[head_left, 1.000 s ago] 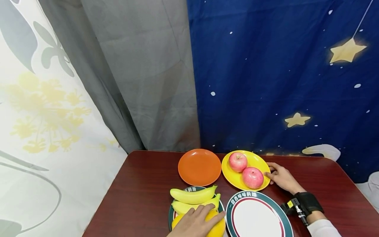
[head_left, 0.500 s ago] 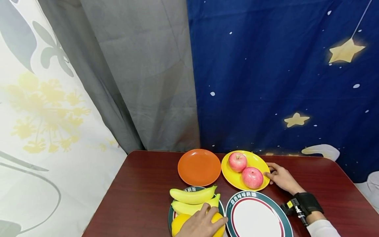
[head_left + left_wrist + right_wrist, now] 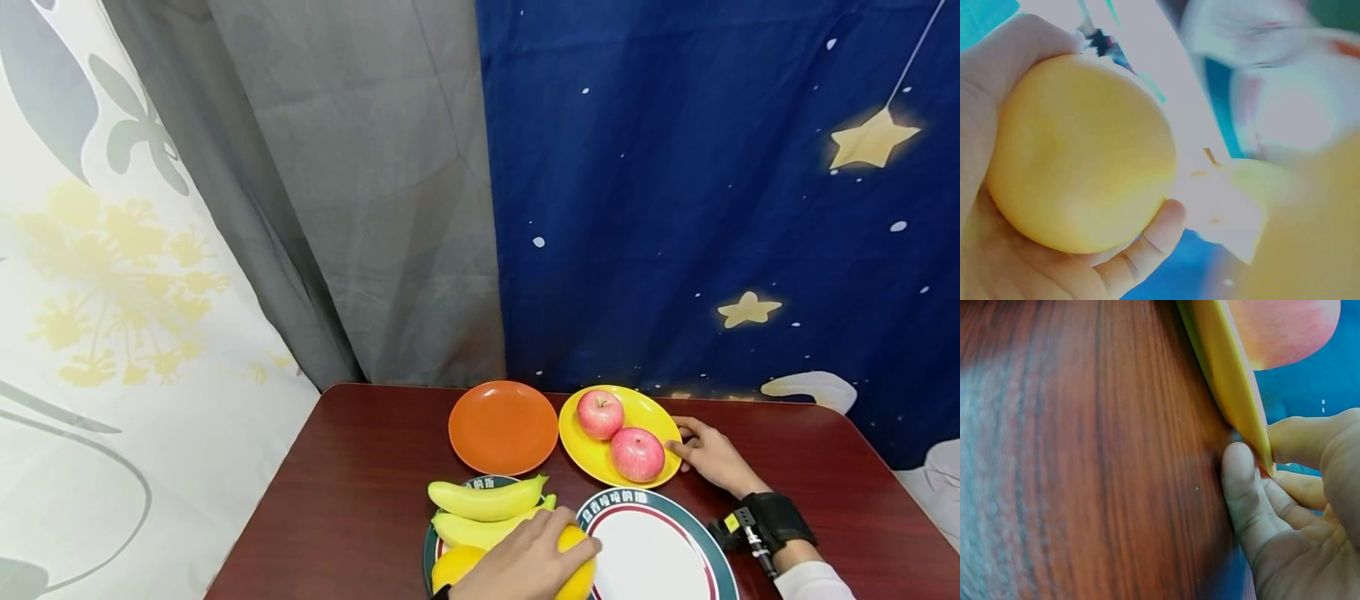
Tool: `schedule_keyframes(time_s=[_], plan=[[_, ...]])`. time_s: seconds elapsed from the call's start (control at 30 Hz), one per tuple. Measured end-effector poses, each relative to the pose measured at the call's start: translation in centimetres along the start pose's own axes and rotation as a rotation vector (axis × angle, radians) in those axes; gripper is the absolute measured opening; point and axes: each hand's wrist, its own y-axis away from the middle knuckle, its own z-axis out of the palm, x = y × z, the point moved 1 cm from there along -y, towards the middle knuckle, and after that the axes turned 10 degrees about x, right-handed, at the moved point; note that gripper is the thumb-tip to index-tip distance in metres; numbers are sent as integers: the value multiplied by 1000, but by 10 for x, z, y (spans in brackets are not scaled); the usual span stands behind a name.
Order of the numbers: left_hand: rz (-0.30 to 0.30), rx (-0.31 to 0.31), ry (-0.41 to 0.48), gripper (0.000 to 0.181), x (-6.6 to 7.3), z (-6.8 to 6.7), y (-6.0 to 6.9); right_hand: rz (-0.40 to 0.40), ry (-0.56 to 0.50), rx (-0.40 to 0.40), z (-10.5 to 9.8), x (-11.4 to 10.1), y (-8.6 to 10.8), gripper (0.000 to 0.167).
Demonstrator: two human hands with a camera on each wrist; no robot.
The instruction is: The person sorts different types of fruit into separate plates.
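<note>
A round yellow fruit (image 3: 576, 575) is gripped by my left hand (image 3: 521, 560), above the gap between two green-rimmed plates. In the left wrist view, thumb and fingers curl round the same fruit (image 3: 1085, 153). Beside it, a second yellow fruit (image 3: 453, 565) and two bananas (image 3: 487, 502) lie on the left green-rimmed plate (image 3: 430, 554). My right hand (image 3: 716, 460) pinches the right edge of the yellow plate (image 3: 588, 454), which bears two apples (image 3: 637, 454). In the right wrist view, the fingers (image 3: 1241, 469) hold that plate's rim (image 3: 1225, 369).
The orange plate (image 3: 502, 427) stands at the back, left of the yellow one. Another green-rimmed plate (image 3: 652, 550) with a white middle stands at the front right, near my right wrist. Curtains hang behind the brown table (image 3: 337, 500).
My left hand has moved right with the yellow fruit, away from the other yellow fruit, which now shows more. My right hand has stayed at the yellow plate's edge.
</note>
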Motion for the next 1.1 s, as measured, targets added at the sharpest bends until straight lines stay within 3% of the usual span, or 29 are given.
schedule_keyframes(time_s=[0.1, 0.2, 0.37, 0.5, 0.73, 1.1], plan=[[48, 9, -14, 68, 15, -9, -22, -26, -10, 17, 1, -1, 1, 55], [85, 19, -3, 67, 29, -8, -48, -53, -20, 22, 0, -2, 1, 53], [101, 13, 89, 65, 47, 15, -91, -71, -33, 23, -1, -4, 3, 53], [108, -1, 109, 64, 56, 38, -114, -65, -31, 17, -1, -2, 4, 53], [140, -7, 17, 62, 62, 63, -127, -52, -4, 28, -2, 0, 3, 53], [146, -100, 10, 69, 63, 69, -133, -42, -3, 37, 2, 1, 2, 54]])
